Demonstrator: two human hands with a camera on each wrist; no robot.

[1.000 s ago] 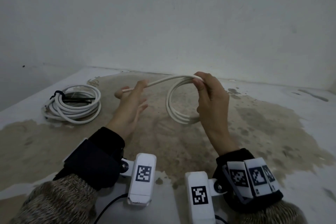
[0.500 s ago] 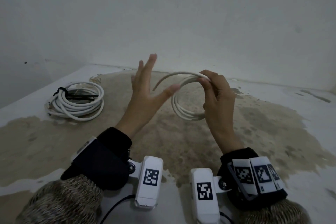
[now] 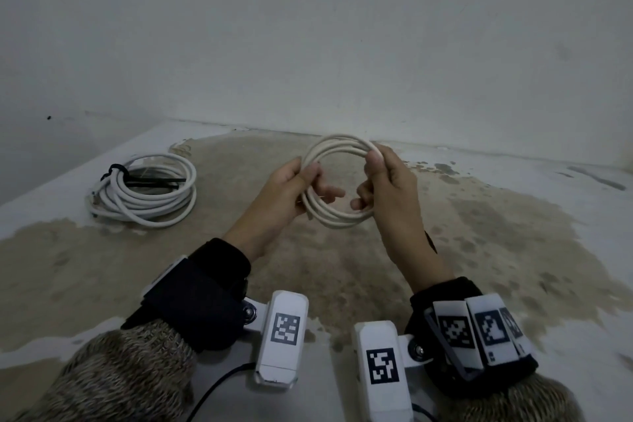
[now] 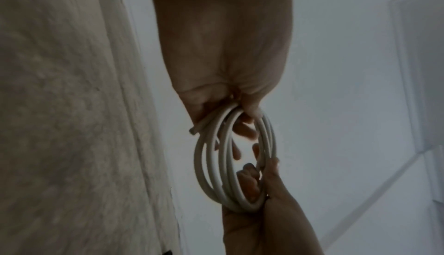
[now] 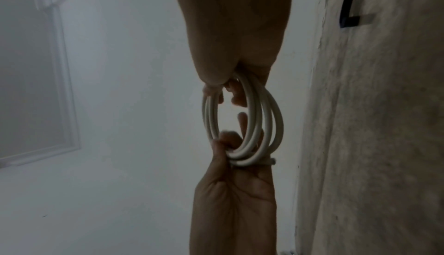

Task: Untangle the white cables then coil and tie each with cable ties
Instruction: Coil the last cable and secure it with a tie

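A small coil of white cable (image 3: 337, 144) hangs in the air above the stained table (image 3: 479, 216), with no tie visible on it. My left hand (image 3: 301, 181) grips its left side. My right hand (image 3: 373, 178) grips its right side, thumb on top. In the left wrist view the coil (image 4: 213, 173) shows several loops and a cut end by my left fingers (image 4: 242, 130). The right wrist view shows the same coil (image 5: 254, 126) between both hands. A second, larger white coil (image 3: 144, 195) lies at the table's left, bound by a black cable tie (image 3: 114, 169).
Loose black cable ties (image 3: 157, 181) lie inside the larger coil. Another black cable tie (image 5: 348, 12) lies on the table in the right wrist view. A white wall (image 3: 308, 27) rises right behind the table's far edge.
My left hand was open beside the coil with the last stretch of cable loose. It now grips the coil's left side, and the coil is a closed ring held by both hands.
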